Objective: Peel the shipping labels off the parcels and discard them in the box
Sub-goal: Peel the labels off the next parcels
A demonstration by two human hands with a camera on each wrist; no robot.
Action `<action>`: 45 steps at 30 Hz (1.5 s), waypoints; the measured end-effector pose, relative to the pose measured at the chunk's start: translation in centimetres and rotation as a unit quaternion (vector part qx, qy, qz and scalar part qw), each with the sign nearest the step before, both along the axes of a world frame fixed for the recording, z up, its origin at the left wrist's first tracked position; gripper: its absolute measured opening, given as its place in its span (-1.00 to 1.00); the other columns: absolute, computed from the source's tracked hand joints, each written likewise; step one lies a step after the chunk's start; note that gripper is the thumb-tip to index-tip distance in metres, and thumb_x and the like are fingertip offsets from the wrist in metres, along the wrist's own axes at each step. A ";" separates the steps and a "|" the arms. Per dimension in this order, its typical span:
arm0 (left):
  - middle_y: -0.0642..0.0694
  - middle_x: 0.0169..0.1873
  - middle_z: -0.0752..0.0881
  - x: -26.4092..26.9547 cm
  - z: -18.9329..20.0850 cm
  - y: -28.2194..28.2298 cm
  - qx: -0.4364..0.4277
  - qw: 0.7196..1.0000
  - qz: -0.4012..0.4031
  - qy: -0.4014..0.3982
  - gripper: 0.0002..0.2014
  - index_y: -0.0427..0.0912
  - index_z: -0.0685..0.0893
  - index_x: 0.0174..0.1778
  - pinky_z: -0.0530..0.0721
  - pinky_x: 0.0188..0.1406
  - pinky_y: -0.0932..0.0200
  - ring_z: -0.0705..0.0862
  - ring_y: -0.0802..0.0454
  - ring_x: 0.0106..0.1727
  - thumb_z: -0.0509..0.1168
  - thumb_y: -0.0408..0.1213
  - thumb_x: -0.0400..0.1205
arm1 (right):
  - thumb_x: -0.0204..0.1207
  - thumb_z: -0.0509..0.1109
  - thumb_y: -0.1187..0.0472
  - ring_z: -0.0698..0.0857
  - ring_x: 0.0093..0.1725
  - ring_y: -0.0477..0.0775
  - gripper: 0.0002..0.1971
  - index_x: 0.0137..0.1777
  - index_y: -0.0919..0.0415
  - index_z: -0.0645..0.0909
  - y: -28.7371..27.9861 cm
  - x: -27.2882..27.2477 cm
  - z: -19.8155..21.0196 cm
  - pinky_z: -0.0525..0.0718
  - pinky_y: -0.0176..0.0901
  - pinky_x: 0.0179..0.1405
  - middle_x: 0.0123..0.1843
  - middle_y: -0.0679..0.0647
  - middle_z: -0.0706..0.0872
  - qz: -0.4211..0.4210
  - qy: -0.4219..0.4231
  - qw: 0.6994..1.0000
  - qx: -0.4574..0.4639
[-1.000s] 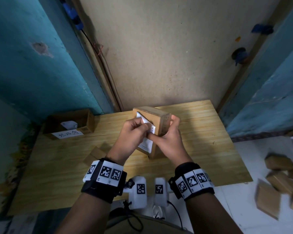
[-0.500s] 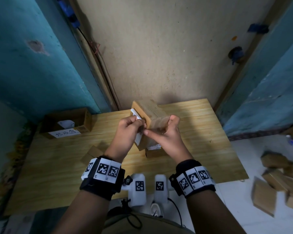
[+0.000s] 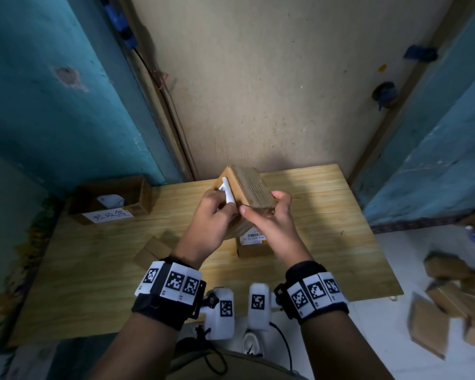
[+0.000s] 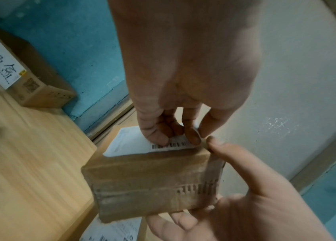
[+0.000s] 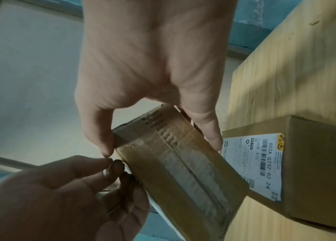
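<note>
Above table [image 3: 313,204], hand-held parcel [image 3: 251,192]

Labelled parcel [image 3: 254,246] under raised hands

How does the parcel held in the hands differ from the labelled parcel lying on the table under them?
The held parcel is up off the table, tilted, gripped by the right hand; the table parcel lies flat, untouched. The held parcel's label is being pinched by the left hand; the table parcel's label sits fully stuck. Both are brown cardboard.
</note>
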State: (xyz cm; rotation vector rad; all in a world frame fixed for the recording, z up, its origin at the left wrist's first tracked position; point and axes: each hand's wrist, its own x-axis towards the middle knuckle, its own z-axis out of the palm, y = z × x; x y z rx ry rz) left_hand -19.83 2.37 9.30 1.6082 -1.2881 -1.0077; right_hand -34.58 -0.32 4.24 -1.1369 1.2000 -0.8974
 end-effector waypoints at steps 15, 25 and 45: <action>-0.29 -0.06 0.68 1.9 -1.5 -0.3 -0.058 0.998 -0.010 -0.018 -0.78 -0.22 0.67 -0.15 0.63 -0.01 0.05 0.67 -0.12 -0.01 0.34 -0.14 0.69 | 0.37 0.72 0.13 0.69 0.28 -0.07 -0.16 0.46 0.07 0.20 0.7 0.9 1.1 0.71 -0.10 0.27 0.31 0.01 0.64 -0.050 -0.001 0.999 0.004; -0.08 -0.34 0.68 5.0 1.7 -0.2 -0.148 0.987 0.029 -0.055 -0.75 -0.18 0.58 -0.21 0.58 -0.27 0.14 0.65 0.00 -0.27 0.26 -0.14 0.75 | 0.07 0.68 -0.24 0.69 0.34 0.01 0.07 0.54 0.01 0.22 1.3 4.7 3.0 0.67 0.12 0.41 0.36 -0.03 0.63 -0.122 -0.054 0.991 0.010; -0.28 -0.41 0.65 11.6 0.7 2.6 -0.211 0.976 0.053 -0.024 -0.59 -0.36 0.62 -0.32 0.60 -0.34 -0.12 0.61 -0.15 -0.36 0.19 -0.19 0.80 | 0.18 0.73 -0.15 0.73 0.29 -0.02 -0.01 0.52 0.07 0.26 4.5 12.5 4.1 0.72 -0.13 0.15 0.32 0.00 0.66 -0.153 -0.062 0.986 -0.016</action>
